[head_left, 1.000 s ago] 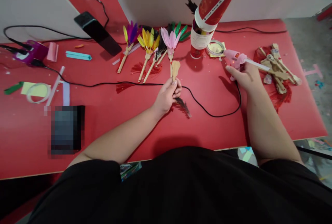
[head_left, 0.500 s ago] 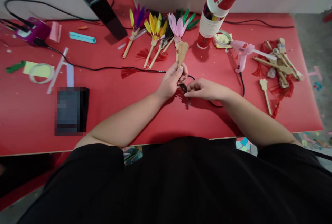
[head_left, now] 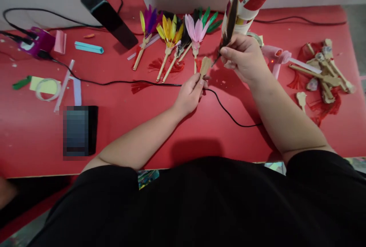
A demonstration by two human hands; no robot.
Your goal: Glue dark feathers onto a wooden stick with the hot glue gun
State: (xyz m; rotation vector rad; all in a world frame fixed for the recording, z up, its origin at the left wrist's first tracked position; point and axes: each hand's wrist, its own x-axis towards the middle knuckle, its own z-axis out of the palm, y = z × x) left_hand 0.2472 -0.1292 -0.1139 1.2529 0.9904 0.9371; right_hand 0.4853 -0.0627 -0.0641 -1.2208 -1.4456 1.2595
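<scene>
Slender dark-brown feather [head_left: 231,20], tip upward

A red table [head_left: 137,129] carries everything. At its far left sit a purple power block [head_left: 42,43], a pink block [head_left: 60,42] and a light-blue strip [head_left: 89,47], with a dark slab [head_left: 110,20] standing tilted to their right. Nearer on the left lie a green piece [head_left: 22,83], a yellow paper [head_left: 34,84] under a clear ring, and a blurred-out dark object [head_left: 93,130]. Sticks topped with coloured feathers [head_left: 169,35] lie along the far middle; a black cord [head_left: 114,82] runs nearer. Right lie a pink glue gun [head_left: 276,57] and a heap of wooden sticks [head_left: 328,81] with red tassels.
</scene>
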